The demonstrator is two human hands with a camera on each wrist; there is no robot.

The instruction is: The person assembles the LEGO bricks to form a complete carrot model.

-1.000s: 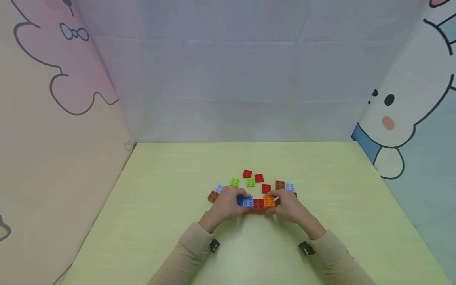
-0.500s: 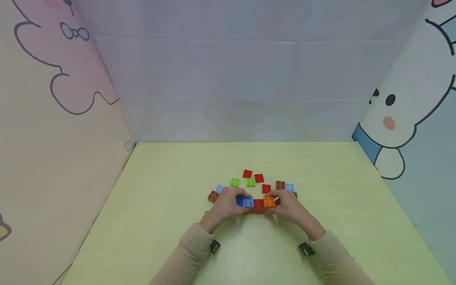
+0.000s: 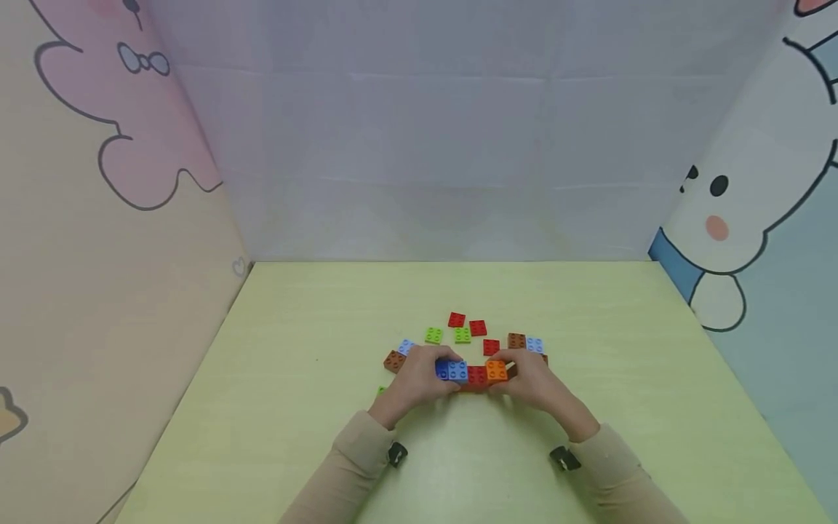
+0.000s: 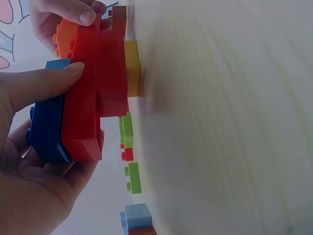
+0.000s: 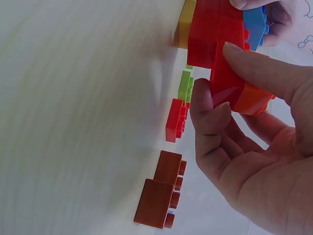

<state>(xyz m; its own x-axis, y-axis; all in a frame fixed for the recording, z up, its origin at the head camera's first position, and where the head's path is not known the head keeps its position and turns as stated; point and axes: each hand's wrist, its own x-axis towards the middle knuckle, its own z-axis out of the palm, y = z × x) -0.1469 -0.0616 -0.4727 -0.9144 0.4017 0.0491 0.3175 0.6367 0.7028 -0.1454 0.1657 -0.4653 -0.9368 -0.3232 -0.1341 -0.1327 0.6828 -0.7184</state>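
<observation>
Between both hands is an assembly of stacked toy building bricks, with long red bricks (image 4: 80, 107) in the middle. Its top carries a dark blue brick (image 3: 441, 370) and a light blue brick (image 3: 457, 372) at the left, and an orange brick (image 3: 496, 370) at the right. Lowest is a yellow brick (image 4: 132, 68), by the tabletop; contact with it is hard to tell. My left hand (image 3: 419, 375) grips the blue end, thumb on the near red face and fingers behind. At the orange end, my right hand (image 3: 537, 378) holds on with thumb and fingers.
Beyond the hands lie loose bricks: several red (image 3: 457, 319), green ones (image 3: 433, 335), and brown (image 3: 516, 340) and light blue (image 3: 535, 345) ones at the right. Another brown brick (image 3: 394, 362) sits beside the left hand. A pale wall backs the table (image 3: 294, 327).
Both hands keep their hold on the brick assembly. The whole head view has shifted very slightly; nothing else has visibly moved.
</observation>
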